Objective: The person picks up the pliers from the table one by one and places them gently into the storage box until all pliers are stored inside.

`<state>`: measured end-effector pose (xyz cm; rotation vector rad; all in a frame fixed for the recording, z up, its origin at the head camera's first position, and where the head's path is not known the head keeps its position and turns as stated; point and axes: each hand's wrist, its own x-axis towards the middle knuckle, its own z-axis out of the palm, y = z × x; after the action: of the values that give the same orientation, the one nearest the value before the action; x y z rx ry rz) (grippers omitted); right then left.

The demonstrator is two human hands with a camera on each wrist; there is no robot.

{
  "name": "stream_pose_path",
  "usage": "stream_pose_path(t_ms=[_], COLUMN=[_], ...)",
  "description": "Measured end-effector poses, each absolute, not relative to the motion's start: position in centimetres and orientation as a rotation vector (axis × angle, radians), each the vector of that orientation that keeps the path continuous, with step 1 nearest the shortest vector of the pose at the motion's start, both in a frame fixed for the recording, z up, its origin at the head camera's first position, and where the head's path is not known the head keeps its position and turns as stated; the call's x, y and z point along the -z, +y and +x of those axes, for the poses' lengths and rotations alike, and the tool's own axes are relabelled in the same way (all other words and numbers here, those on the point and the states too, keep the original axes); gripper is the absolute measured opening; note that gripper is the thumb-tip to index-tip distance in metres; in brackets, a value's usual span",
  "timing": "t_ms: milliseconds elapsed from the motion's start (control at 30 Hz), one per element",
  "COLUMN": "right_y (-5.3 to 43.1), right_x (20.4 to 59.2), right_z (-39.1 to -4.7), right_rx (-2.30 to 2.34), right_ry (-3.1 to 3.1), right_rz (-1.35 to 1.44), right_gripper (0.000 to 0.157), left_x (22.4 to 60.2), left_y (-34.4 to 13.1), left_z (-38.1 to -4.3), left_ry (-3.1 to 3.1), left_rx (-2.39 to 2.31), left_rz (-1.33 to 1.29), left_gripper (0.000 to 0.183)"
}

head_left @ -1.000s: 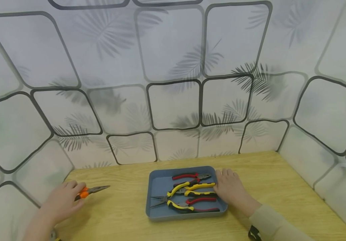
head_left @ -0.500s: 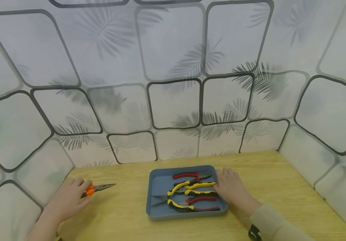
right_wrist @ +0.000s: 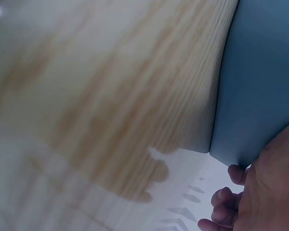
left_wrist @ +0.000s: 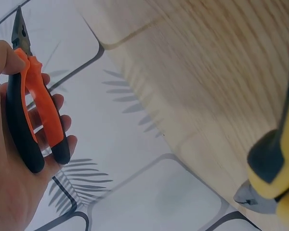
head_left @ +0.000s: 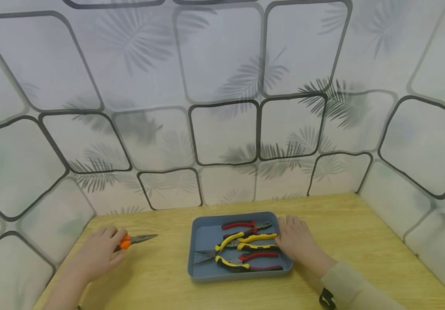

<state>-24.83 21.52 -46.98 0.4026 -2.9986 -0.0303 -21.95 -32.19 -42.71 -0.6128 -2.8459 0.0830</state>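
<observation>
My left hand [head_left: 97, 254] grips needle-nose pliers [left_wrist: 38, 96] by their orange and black handles, tips pointing right, left of the tray. The left wrist view shows the fingers curled round the handles and the thumb near the pivot. My right hand [head_left: 298, 241] holds the right end of a blue-grey tray [head_left: 242, 279] at its rim; in the right wrist view its fingertips [right_wrist: 224, 199] show beyond the tray's corner, and its thumb is hidden. In the tray lie several pliers: yellow-and-black needle-nose pliers [head_left: 222, 249] with spread handles, and red-and-black combination pliers [head_left: 242, 225].
The wooden table [head_left: 160, 275] meets a patterned wall [head_left: 222, 142] at the back and both sides. Blurred yellow-and-black pliers [left_wrist: 279, 159] lie close to the left wrist camera. A dark object [head_left: 327, 299] sits by the right sleeve.
My left hand has moved right toward the tray with the needle-nose pliers in its grip. The right hand and the tray have stayed in place.
</observation>
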Motion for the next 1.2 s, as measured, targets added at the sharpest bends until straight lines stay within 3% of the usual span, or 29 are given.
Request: stream_pose_path(t_ms=[300, 1200], right_y=[21.6, 21.6], right_x=[46.8, 47.0], right_z=[-24.8, -24.8], right_rx=[-0.001, 0.055], right_ry=[-3.003, -2.982], right_rz=[0.406, 0.426], right_gripper=[0.03, 0.028], left_x=[42.6, 42.7], left_y=[-30.9, -27.1], left_z=[-21.9, -21.6], left_ry=[-2.853, -2.773], left_rx=[-0.078, -0.11], left_rz=[-0.626, -0.718], left_gripper=[0.048, 0.036])
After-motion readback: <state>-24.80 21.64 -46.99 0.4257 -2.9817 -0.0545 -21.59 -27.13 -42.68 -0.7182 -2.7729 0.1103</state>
